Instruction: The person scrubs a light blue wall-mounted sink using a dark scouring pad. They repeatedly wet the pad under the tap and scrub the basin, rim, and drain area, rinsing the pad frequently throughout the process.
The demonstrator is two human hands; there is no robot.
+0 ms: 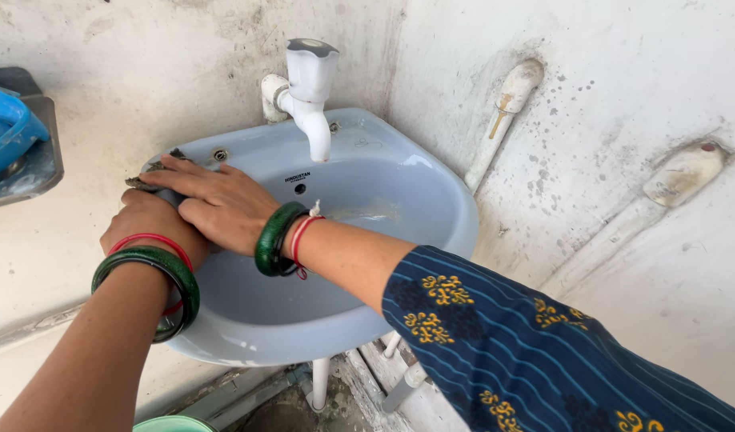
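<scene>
A pale blue corner basin (431,200) is hanging where two stained white walls are meeting, and both hands are working at its left rim. The right hand (219,204) is lying flat, fingers (175,178) stretched out and pressed together, pinning a dark, ragged scrubbing pad (147,182) against the rim. The left hand (147,224) is sitting just beneath and behind it, partly covered by the right one; its fingers are curling under, though whether they are gripping the pad cannot be told. Green bangles (161,276) and red thread are circling both wrists, and a dark blue patterned sleeve (527,352) is crossing the lower right of the view.

A white plastic tap (307,88) is jutting out over the bowl, close above the right hand, its spout pointing down at the drain side. A white pipe (503,112) is running down the right wall, and another fitting (683,172) is sitting farther right. At the left edge a blue object (7,132) is resting on a grey shelf (43,172).

The bowl itself is holding only a thin sheen of water near its back wall. Below it, a white drain pipe (320,382) is dropping toward the floor, and the rim of a green bucket (174,423) is showing at the bottom edge, its contents out of view.
</scene>
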